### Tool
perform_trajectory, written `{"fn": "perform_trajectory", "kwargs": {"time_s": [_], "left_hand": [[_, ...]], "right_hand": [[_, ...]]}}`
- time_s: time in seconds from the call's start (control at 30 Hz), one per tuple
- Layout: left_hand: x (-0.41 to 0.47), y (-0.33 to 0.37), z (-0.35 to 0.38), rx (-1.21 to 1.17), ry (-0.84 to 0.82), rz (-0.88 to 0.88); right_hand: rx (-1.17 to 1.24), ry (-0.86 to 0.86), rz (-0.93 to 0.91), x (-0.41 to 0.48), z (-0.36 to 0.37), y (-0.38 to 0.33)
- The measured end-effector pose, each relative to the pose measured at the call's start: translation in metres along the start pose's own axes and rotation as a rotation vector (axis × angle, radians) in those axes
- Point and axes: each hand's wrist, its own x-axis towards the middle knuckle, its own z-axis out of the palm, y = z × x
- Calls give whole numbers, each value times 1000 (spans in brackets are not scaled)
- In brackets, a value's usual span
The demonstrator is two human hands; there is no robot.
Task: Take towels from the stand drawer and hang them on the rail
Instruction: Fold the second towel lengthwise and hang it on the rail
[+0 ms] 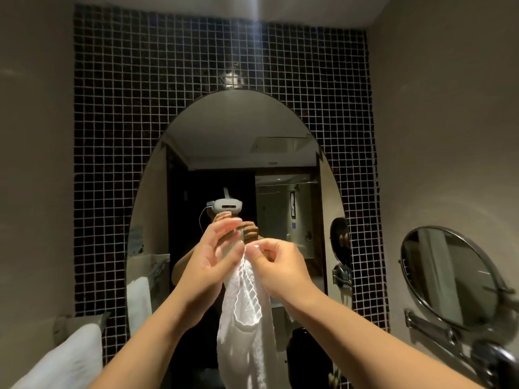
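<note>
A white waffle-textured towel (247,318) hangs down in front of me at chest height, before the oval mirror. My right hand (278,262) pinches its top edge between thumb and fingers. My left hand (219,254) is beside that edge with its fingers spread, touching the towel's upper part or very close to it. Another white towel (70,357) hangs at the lower left on a wall rail (81,320). The stand drawer is out of sight.
A large oval mirror (196,164) on a dark mosaic tile wall (112,136) faces me and reflects a person and the room behind. A round swing-arm mirror (449,279) juts from the right wall. A dark container (306,357) stands below right of the towel.
</note>
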Motion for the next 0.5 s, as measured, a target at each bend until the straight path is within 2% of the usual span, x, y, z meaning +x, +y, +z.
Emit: {"fn": "perform_trajectory", "kwargs": {"time_s": [0.17, 0.33, 0.43, 0.5], "left_hand": [[-35, -13, -5, 642, -177, 143], [-43, -35, -18, 870, -239, -27], [-46, -45, -21, 916, -309, -38], [-50, -50, -15, 1031, -302, 9]], "right_hand": [[-71, 144, -26, 6, -9, 10], [-87, 169, -42, 10, -11, 16], [-104, 190, -62, 10, -12, 19], [-118, 192, -77, 10, -13, 23]]}}
